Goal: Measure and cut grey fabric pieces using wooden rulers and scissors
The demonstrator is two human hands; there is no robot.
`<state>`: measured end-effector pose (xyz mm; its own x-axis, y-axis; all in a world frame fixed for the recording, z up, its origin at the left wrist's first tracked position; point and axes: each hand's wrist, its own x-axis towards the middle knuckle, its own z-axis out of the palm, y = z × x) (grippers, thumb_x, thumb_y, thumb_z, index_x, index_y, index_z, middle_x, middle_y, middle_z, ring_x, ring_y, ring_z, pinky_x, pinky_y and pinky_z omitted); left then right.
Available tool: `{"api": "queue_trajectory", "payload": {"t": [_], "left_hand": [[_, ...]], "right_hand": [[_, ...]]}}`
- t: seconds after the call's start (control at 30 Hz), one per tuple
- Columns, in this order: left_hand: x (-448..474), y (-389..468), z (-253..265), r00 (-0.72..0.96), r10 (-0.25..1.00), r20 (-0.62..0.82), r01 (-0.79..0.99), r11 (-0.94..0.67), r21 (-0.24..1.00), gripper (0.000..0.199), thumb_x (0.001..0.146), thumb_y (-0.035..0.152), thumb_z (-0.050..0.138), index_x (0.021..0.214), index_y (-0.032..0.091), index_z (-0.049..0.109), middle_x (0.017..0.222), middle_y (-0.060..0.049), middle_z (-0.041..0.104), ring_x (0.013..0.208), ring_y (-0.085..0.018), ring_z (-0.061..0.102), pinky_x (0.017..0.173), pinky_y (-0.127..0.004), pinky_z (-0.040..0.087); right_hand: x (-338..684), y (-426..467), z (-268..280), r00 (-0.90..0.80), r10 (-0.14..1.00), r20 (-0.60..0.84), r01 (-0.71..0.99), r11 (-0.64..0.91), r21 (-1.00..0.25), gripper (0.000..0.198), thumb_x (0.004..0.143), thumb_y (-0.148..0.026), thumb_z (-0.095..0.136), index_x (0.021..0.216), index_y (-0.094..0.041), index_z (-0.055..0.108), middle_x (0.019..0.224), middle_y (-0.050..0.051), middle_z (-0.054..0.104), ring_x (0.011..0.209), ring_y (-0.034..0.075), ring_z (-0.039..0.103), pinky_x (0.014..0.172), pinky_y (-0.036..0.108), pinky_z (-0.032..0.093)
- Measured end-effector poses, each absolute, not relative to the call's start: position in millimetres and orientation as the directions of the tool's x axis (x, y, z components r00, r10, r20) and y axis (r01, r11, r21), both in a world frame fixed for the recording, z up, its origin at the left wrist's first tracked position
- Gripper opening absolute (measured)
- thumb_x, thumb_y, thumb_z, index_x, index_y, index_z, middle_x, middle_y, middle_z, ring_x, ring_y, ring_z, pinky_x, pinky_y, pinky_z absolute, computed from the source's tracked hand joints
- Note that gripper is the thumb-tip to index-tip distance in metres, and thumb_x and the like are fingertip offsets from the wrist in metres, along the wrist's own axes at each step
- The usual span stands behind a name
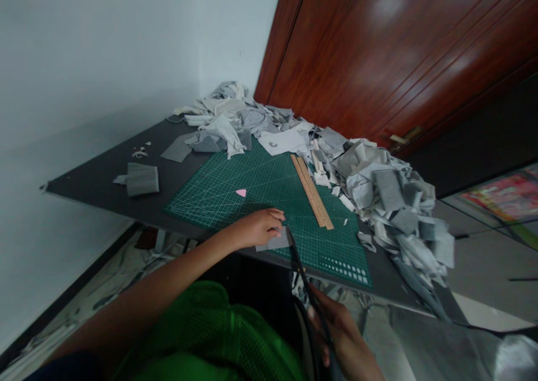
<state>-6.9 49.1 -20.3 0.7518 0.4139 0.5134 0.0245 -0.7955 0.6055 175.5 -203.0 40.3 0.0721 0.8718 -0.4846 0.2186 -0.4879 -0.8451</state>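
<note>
A small grey piece of fabric lies at the near edge of the green cutting mat. My left hand rests on it with the fingers bent and pressed onto the cloth. Below the table edge, my right hand grips the handles of long black scissors. Their blades reach up to the right side of the fabric. The exact gap between the blades is hard to make out. Beyond my left hand a pink piece of tailor's chalk lies on the mat.
Two wooden rulers lie across the mat's right half. Heaps of grey and white fabric scraps line the right and back of the black table. A folded grey cloth stack sits at left. A wooden door stands behind.
</note>
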Motion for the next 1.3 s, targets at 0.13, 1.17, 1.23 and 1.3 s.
{"api": "queue_trajectory", "payload": {"t": [0.13,1.17,1.23,1.3], "left_hand": [[-7.8,48.8,-18.9,0.754,0.406,0.517,0.018,-0.798,0.602,0.011,0.087,0.010,0.071,0.081,0.019,0.073,0.103,-0.006,0.076,0.112,-0.022,0.069,0.114,-0.045,0.046],[-8.5,48.5,-18.1,0.756,0.373,0.537,0.026,-0.838,0.545,0.010,0.088,0.010,0.072,0.079,0.016,0.071,0.102,-0.009,0.075,0.109,-0.022,0.069,0.111,-0.043,0.047],[-8.5,48.1,-18.2,0.752,0.382,0.537,0.033,-0.836,0.548,0.010,0.088,0.010,0.073,0.080,0.016,0.072,0.103,-0.009,0.075,0.110,-0.023,0.069,0.111,-0.043,0.048],[-8.4,48.0,-19.0,0.752,0.386,0.535,0.037,-0.834,0.550,0.008,0.088,0.010,0.073,0.081,0.016,0.072,0.105,-0.010,0.075,0.112,-0.023,0.068,0.111,-0.043,0.048]], "right_hand": [[175.9,-204.0,38.6,0.094,0.869,-0.486,0.215,-0.495,-0.842,0.093,0.088,-0.072,0.060,0.156,-0.011,0.042,0.051,-0.010,0.038,0.041,0.010,0.034,0.040,0.023,0.038],[178.3,-204.9,28.3,0.124,0.869,-0.478,0.045,-0.486,-0.873,0.095,0.083,-0.071,0.069,0.151,-0.008,0.047,0.052,-0.013,0.032,0.038,0.006,0.028,0.032,0.017,0.033],[178.3,-203.3,28.9,0.129,0.870,-0.475,0.046,-0.484,-0.874,0.097,0.082,-0.072,0.069,0.151,-0.008,0.047,0.052,-0.013,0.033,0.038,0.006,0.028,0.032,0.018,0.033],[179.7,-201.5,29.5,0.110,0.871,-0.478,0.072,-0.487,-0.870,0.096,0.082,-0.071,0.069,0.151,-0.009,0.047,0.052,-0.012,0.034,0.038,0.007,0.031,0.033,0.018,0.034]]}}
